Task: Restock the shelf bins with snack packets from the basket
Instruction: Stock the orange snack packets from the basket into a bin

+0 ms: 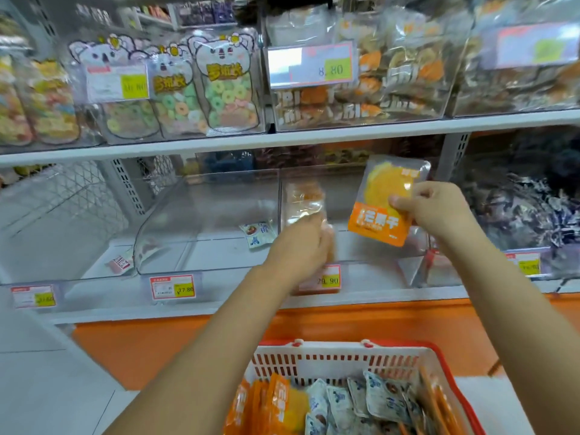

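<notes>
Holding one packet per hand at the lower shelf. Your right hand [439, 211], centre right, has thumb and curled fingers clamped on the right edge of an orange packet [383, 208], tilted, up above the clear middle bin [376, 262]. Your left hand [301, 246], frame centre, is motion-blurred; fingers look curled round the lower end of a clear-wrapped packet [306, 202], upright at that bin's left wall. In the left bin [204, 215] next door, one blue-white sachet [255, 235] sits in its right rear corner. Price tag [172, 286] hangs on its front. The red basket [329, 361], bottom centre-right, holds orange packs [276, 403] on the left and blue-white sachets [376, 400] beside them.
</notes>
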`<control>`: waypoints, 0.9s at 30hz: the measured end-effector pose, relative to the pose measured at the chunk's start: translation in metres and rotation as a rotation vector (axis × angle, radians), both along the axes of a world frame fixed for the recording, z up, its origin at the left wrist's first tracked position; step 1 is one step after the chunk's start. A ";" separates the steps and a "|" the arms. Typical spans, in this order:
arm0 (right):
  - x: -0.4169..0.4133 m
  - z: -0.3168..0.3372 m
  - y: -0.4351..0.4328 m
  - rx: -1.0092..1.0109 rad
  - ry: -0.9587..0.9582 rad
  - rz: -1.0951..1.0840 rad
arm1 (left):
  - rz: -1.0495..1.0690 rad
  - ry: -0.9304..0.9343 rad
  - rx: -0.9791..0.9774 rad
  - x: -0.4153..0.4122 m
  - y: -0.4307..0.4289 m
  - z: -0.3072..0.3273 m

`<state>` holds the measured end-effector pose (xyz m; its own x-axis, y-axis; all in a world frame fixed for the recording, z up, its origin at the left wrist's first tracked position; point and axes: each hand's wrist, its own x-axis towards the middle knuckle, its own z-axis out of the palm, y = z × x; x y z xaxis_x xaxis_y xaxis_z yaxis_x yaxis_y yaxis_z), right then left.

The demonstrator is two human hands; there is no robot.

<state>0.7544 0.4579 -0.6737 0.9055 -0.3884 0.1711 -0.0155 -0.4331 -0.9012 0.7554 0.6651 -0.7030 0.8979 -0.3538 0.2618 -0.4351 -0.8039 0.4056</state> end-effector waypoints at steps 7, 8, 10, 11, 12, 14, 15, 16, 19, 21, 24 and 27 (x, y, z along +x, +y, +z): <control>0.096 -0.018 0.008 -0.311 0.137 -0.085 | 0.025 0.151 0.367 0.047 -0.017 -0.020; 0.111 -0.024 0.012 -0.333 0.172 -0.104 | 0.031 0.164 0.376 0.046 -0.017 -0.022; 0.136 -0.036 0.019 -0.402 0.250 -0.112 | 0.035 0.181 0.380 0.045 -0.016 -0.026; 0.146 -0.043 0.022 -0.421 0.285 -0.103 | 0.036 0.183 0.380 0.044 -0.016 -0.027; 0.153 -0.048 0.024 -0.432 0.308 -0.095 | 0.038 0.179 0.379 0.044 -0.016 -0.026; 0.166 -0.058 0.027 -0.401 0.340 -0.078 | 0.044 0.165 0.378 0.046 -0.016 -0.026; 0.170 -0.062 0.028 -0.392 0.347 -0.075 | 0.046 0.161 0.380 0.048 -0.017 -0.026; 0.174 -0.066 0.028 -0.393 0.347 -0.068 | 0.048 0.155 0.385 0.049 -0.017 -0.027; 0.188 -0.074 0.032 -0.402 0.398 0.013 | 0.063 0.124 0.392 0.055 -0.017 -0.033; 0.198 -0.081 0.035 -0.327 0.400 0.054 | 0.069 0.118 0.395 0.058 -0.018 -0.035; 0.211 -0.091 0.035 -0.392 0.411 0.017 | 0.073 0.109 0.402 0.059 -0.018 -0.037; 0.210 -0.087 0.035 -0.481 0.385 -0.078 | 0.074 0.104 0.398 0.059 -0.018 -0.037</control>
